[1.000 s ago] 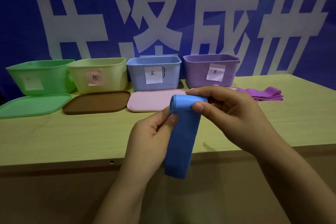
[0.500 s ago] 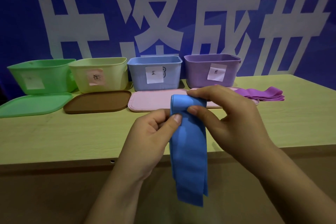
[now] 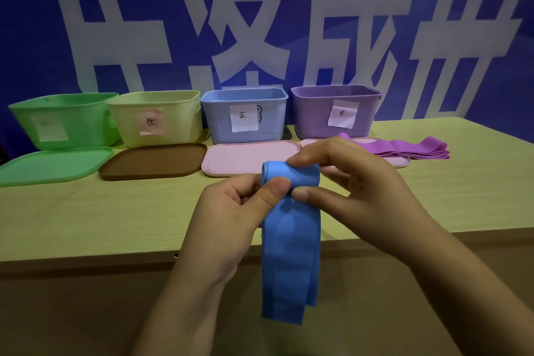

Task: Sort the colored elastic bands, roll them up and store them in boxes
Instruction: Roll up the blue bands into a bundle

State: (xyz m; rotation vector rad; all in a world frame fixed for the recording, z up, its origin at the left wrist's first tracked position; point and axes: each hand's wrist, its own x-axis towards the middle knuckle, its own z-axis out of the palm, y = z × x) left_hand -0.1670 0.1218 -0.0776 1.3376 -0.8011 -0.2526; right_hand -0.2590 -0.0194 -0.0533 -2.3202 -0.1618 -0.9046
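Currently a blue band (image 3: 290, 254) is being rolled up in mid-air, in front of the table's near edge (image 3: 86, 251). Its top end is already curled into a small roll, which is pinched by the left hand (image 3: 231, 217) with the thumb pressed on the front, and by the right hand (image 3: 355, 191) between forefinger above and thumb below. The rest of the band hangs straight down, unrolled, below table level. So the rolling step is judged barely begun; most of the length is still loose. Next, the roll would need to be turned further between the fingers while the hanging tail is fed up evenly, with the edges kept in line so the roll does not skew or spring open. Once rolled, it should go into the blue box (image 3: 245, 115), which stands open at the back with a paper label, its pink lid (image 3: 231, 157) lying in front. A purple box (image 3: 335, 113), a yellow box (image 3: 156, 118) and a green box (image 3: 60, 121) stand in the same row, also open. Purple bands (image 3: 410, 147) are seen lying flat on the table to the right, not yet rolled.
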